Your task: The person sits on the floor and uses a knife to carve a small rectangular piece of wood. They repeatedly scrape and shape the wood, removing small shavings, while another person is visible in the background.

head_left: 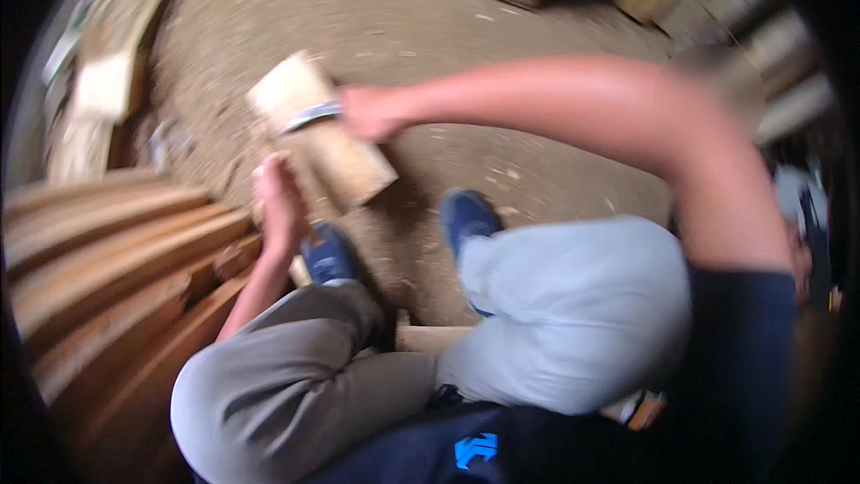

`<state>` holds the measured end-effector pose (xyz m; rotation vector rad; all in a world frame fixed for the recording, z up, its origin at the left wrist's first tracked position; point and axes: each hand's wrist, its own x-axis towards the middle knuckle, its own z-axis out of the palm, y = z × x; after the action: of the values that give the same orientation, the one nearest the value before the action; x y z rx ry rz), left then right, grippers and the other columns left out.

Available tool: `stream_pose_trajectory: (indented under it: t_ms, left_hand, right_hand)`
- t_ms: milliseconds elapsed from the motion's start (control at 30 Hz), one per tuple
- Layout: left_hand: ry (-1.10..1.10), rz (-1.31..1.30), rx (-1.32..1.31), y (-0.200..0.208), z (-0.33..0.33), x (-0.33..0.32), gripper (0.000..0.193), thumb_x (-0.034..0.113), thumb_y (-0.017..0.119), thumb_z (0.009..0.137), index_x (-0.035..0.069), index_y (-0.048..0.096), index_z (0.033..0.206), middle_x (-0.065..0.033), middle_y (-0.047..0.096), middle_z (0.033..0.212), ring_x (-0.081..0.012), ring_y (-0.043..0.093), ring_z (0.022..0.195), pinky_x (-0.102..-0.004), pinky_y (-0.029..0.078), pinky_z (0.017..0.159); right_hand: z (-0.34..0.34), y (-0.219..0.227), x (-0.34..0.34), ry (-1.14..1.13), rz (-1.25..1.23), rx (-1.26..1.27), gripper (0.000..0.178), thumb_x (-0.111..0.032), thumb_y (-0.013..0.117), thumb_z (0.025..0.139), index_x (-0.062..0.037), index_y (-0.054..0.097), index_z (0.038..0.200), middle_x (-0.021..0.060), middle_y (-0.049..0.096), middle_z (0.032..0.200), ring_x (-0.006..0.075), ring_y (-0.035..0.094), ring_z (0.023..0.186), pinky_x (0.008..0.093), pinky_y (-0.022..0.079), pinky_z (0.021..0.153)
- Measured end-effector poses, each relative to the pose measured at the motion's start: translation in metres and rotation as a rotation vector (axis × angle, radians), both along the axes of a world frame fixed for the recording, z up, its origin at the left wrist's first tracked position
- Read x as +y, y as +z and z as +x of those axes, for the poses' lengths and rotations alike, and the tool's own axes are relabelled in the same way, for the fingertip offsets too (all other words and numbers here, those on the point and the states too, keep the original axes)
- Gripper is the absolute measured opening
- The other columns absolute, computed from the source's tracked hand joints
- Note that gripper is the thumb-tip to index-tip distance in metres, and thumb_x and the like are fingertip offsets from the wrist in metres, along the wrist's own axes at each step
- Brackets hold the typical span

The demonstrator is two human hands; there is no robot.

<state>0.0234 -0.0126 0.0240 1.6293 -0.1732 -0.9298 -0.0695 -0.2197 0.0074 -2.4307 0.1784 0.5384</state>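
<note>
Left hand [283,202]: blurred, I can't tell its grip
Wooden block [336,148]: on the ground [269,9] past the blue shoes [329,255]; likely stiff, fairly weighty; I'd grasp its long sides
Right hand [367,114]: looks clenched on a metal tool [312,116]

No text is readable; the dark shirt [555,448] bears a blue emblem [476,451].
</note>
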Motion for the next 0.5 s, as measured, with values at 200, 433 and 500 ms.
stream_pose_trajectory:
  t_ms: [200, 433, 500]
  left_hand:
    - [-0.008, -0.007, -0.019, -0.002, -0.006, 0.006, 0.032, 0.036, 0.04, 0.095, 0.009, 0.047, 0.08, -0.0019, 0.043, 0.058, -0.0129, 0.04, 0.038, -0.0288, 0.034, 0.034]
    - [-0.212, 0.085, 0.12, -0.003, -0.016, 0.0, 0.032, 0.038, 0.04, 0.094, 0.01, 0.047, 0.079, -0.0014, 0.043, 0.058, -0.0135, 0.039, 0.038, -0.0303, 0.033, 0.034]
    - [-0.239, 0.083, 0.06, -0.008, -0.016, 0.0, 0.033, 0.039, 0.039, 0.096, 0.01, 0.046, 0.082, -0.0014, 0.043, 0.058, -0.0133, 0.038, 0.039, -0.0304, 0.033, 0.035]
  right_hand:
    - [-0.034, 0.088, 0.023, -0.727, -0.15, 0.141, 0.037, -0.032, 0.044, 0.094, 0.0032, 0.053, 0.104, 0.0254, 0.063, 0.095, 0.042, 0.061, 0.094, 0.05, 0.045, 0.084]
    - [-0.022, 0.084, 0.047, -0.58, -0.057, -0.028, 0.046, -0.035, 0.037, 0.097, 0.0036, 0.062, 0.098, 0.0284, 0.063, 0.097, 0.0431, 0.062, 0.091, 0.0497, 0.047, 0.08]
    - [-0.022, 0.081, 0.06, -0.537, -0.113, 0.008, 0.047, -0.036, 0.037, 0.097, 0.0027, 0.064, 0.095, 0.0269, 0.064, 0.097, 0.0442, 0.062, 0.09, 0.0513, 0.048, 0.08]
